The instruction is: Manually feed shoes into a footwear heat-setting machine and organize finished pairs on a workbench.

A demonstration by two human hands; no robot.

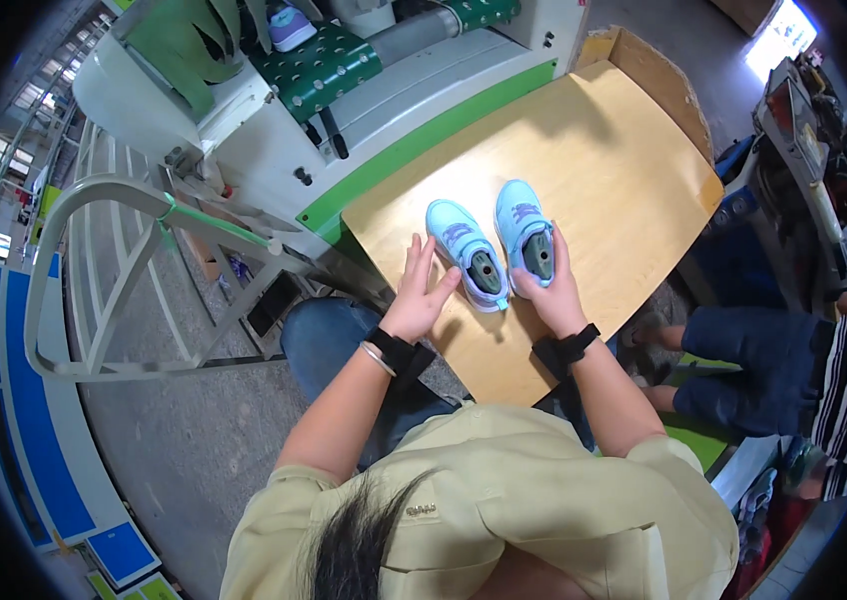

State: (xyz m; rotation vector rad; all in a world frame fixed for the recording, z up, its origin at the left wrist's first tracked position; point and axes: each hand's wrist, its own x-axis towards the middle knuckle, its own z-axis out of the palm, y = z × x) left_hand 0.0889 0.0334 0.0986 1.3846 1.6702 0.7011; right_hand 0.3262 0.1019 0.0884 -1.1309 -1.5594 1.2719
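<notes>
Two light blue sneakers with purple straps stand side by side on a pale wooden table, toes pointing away from me. Dark green shoe lasts fill their openings. My right hand (556,292) grips the right sneaker (518,212) around its heel, thumb on the inner side and fingers along the outer side. Beside the left sneaker (455,228) is my left hand (422,290), its fingers spread and its thumb at the shoe's heel side. Whether that thumb presses on the shoe I cannot tell. Black bands circle both wrists.
The wooden table (634,150) has a cardboard edge (669,85) at its far right. Beyond it, a machine carries a green dotted conveyor belt (319,72) with a purple shoe (290,28) on it. A metal frame (94,270) stands left; another person in shorts (744,345) is at right.
</notes>
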